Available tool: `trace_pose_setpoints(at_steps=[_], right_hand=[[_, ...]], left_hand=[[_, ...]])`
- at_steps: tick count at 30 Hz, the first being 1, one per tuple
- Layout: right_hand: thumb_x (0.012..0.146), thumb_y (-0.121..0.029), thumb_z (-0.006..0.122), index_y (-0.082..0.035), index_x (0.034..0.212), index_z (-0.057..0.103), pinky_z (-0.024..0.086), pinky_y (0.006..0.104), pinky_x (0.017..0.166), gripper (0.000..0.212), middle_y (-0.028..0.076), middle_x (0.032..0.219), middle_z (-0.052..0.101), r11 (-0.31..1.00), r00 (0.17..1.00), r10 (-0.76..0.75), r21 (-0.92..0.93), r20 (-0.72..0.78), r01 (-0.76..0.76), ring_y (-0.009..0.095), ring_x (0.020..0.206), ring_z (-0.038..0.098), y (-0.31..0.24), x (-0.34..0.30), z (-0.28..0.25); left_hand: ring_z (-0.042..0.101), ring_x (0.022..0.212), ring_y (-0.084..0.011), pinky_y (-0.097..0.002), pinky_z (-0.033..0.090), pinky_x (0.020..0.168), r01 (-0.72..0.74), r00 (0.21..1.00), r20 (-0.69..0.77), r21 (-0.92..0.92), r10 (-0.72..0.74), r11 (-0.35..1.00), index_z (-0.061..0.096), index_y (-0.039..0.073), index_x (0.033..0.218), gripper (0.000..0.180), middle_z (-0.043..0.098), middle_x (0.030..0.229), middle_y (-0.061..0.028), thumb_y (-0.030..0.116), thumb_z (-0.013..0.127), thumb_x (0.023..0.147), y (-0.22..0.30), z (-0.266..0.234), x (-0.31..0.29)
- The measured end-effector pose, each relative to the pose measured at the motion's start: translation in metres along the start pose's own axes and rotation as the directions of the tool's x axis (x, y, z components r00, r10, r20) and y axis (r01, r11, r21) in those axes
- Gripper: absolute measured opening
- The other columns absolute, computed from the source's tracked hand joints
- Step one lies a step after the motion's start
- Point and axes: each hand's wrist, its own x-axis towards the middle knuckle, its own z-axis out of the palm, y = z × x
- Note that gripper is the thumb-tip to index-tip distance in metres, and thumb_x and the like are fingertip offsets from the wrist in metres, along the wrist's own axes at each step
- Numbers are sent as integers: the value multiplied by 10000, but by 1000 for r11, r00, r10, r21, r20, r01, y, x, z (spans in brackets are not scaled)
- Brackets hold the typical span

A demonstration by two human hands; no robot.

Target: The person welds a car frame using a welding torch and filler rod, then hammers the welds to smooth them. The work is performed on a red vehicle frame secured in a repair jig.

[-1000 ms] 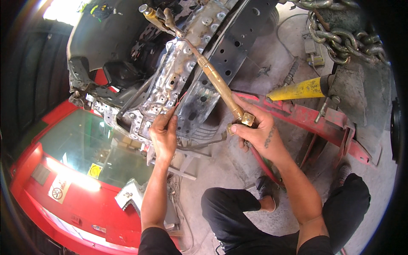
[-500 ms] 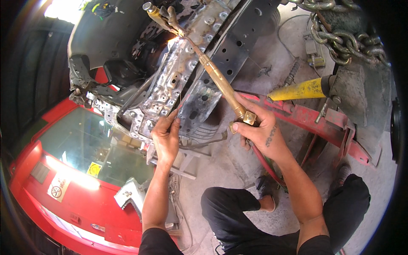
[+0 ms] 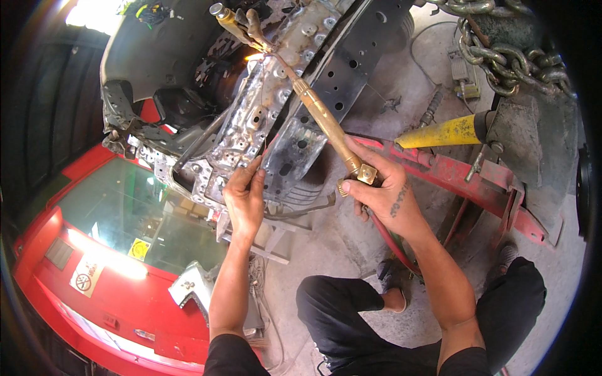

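Observation:
My right hand (image 3: 379, 191) is wrapped round the brass body of a gas welding torch (image 3: 326, 119), thumb at its valve knob. A red hose trails from the torch's back end. Its tip reaches the bare, spot-marked metal panel (image 3: 241, 128) of a car's front end, where a small orange flame (image 3: 254, 57) glows. My left hand (image 3: 246, 194) pinches a thin filler rod (image 3: 264, 135) that runs up toward the flame; its far end is hard to make out. A yellowish clamp-like tool (image 3: 235, 26) sits at the panel beside the torch tip.
A black perforated beam (image 3: 351, 66) runs alongside the panel. To the right are a red steel frame (image 3: 451, 172), a yellow cylinder (image 3: 439, 133) and a heavy chain (image 3: 511, 62). A red vehicle door (image 3: 119, 294) stands at left, near a light-coloured bracket-shaped part (image 3: 191, 285).
The glow at the torch tip has become smaller and more orange. My left hand has shifted very slightly; the torch has hardly moved.

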Motion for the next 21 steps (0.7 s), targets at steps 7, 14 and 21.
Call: trace_pose_setpoints(at_steps=[7, 14, 21], right_hand=[[941, 8, 740, -77, 1579, 531, 499, 220, 599, 677, 30, 1269, 700, 1000, 1000, 0, 1, -7, 0, 24, 735, 574, 1, 0, -3], [940, 4, 740, -86, 1576, 538, 501, 224, 588, 673, 33, 1272, 699, 1000, 1000, 8, -12, 5, -8, 30, 724, 578, -2, 0, -4], [941, 4, 740, -98, 1576, 540, 497, 225, 571, 674, 38, 1229, 715, 999, 999, 44, -3, 14, -44, 32, 709, 582, -5, -1, -4]], left_hand=[[589, 721, -154, -327, 487, 698, -28, 1000, -7, -27, 27, 999, 773, 7, 1254, 276, 637, 787, -93, 53, 741, 983, 1, 3, 0], [595, 728, -158, -328, 493, 709, -30, 1000, -7, -25, 30, 999, 773, 7, 1252, 277, 639, 796, -92, 56, 740, 981, -3, 4, -2], [592, 729, -154, -325, 492, 712, -10, 1000, -1, -30, 10, 999, 774, 7, 1248, 274, 634, 790, -88, 57, 738, 981, -2, 1, -4]])
